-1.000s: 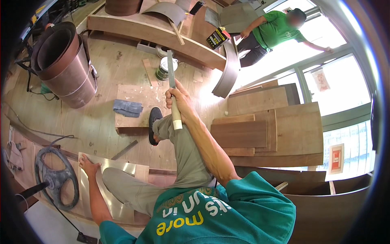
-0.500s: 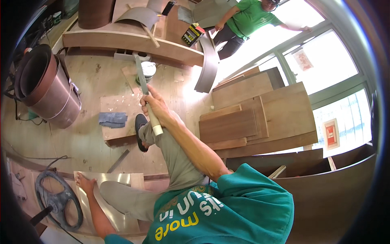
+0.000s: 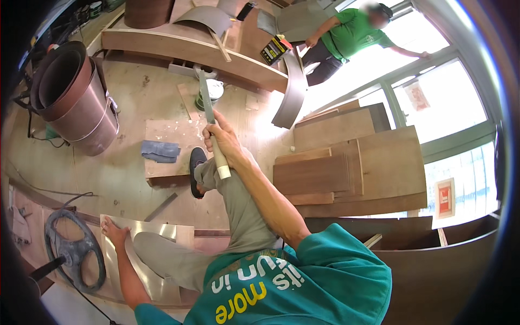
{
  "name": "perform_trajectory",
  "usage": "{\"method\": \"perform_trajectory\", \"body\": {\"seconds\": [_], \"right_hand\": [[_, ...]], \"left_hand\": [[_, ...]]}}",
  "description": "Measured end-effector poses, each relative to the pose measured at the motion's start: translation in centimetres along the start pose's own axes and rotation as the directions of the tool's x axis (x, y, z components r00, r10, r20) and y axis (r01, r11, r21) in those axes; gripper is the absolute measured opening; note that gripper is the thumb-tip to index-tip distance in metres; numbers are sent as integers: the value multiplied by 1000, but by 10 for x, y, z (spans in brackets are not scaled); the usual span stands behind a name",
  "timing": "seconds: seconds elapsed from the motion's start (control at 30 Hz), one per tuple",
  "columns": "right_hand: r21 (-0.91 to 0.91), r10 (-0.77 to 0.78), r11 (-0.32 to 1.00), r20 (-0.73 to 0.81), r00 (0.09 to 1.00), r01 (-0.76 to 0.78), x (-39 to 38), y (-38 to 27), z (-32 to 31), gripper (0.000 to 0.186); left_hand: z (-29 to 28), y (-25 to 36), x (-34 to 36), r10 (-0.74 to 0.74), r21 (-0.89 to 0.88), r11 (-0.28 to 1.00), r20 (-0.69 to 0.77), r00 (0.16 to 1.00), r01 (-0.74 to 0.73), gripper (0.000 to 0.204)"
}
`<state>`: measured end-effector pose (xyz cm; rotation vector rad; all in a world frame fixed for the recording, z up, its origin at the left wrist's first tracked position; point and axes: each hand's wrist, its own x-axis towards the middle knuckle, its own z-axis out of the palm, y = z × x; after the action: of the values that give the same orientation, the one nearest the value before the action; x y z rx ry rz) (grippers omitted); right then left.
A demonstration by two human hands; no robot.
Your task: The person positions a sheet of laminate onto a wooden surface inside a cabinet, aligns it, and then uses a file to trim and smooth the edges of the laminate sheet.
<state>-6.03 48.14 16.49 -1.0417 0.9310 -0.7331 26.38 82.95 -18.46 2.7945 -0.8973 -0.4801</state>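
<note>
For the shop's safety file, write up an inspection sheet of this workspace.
Surface: wooden bench, partly covered by a shiny sheet.
Job's things: the shiny sheet, partly hidden by the person's bent leg; a long-bladed tool with a pale handle.
Clutter: folded blue-grey cloth on a low wooden platform; dark strip on the floor.
Hands: right hand closed round the tool's handle; left hand spread on the shiny sheet.
Cables: dark cable near the spoked wheel; its ends cannot be made out.
Surroundings: co-worker in green by bright windows; wooden panels at right; rolled brown sheets at left.
</note>
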Motion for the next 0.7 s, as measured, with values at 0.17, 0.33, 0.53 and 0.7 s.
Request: {"method": "perform_trajectory", "body": {"seconds": [0.17,0.33,0.53,0.7], "right_hand": [[-13,18,1000,7,1000,-18,-4,-1,1,63],[-27,3,1000,15,1000,-3,-1,0,-3,62],[-67,6,998,2,1000,-6,9,6,-14,61],[-268,-137,951,84,987,155,31,22,-31,46]], "left_hand": [[-6,-1,-11,-3,-65,998,-33,999,0,122],[3,0,-10,33,-42,998,-98,995,-38,119],[26,6,-17,3,-64,998,21,1000,-2,118],[73,-66,5,146,37,988,56,988,-148,133]]}}
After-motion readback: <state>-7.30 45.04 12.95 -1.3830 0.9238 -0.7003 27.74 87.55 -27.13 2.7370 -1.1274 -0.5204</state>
